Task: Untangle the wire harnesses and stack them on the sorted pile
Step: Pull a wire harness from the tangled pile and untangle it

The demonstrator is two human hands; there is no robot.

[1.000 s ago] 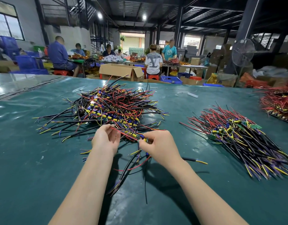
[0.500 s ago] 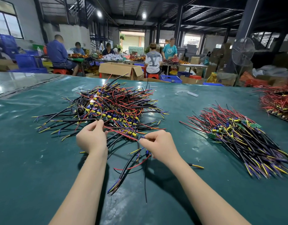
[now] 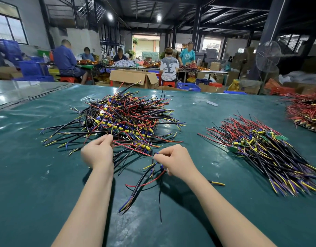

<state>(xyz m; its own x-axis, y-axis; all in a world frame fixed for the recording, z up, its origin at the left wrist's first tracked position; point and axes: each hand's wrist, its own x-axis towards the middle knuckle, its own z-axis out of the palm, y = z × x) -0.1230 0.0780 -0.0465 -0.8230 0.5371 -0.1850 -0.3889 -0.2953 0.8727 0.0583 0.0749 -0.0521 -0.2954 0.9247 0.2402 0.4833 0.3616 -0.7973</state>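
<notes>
well, centre of the frame: the tangled pile of black, red, yellow and purple wire harnesses sits on the green table cover, its strands so crossed that single harnesses cannot be told apart inside it. the left hand is at the pile's near edge, fingers curled and pinching wire at their tips; exactly which strand it has is hidden by the fingers themselves. the right hand, just right of centre, has thumb and forefinger pinched on one harness, whose black and red leads trail toward the bottom of the frame and lie on the cover. a thin red wire runs taut between the two hands. what the right hand's lower fingers hold is hard to make out; something small and blue shows at them.

right of centre lies the sorted pile, its wires all running one way, well apart from the tangle; its far right end is cut off by the frame edge. a loose wire with a yellow tip peeks out from behind the right forearm, the rest hidden. at the right edge a mostly red heap is also cut off. along the top, blurred, are an open cardboard box, a standing fan and people at other tables.
</notes>
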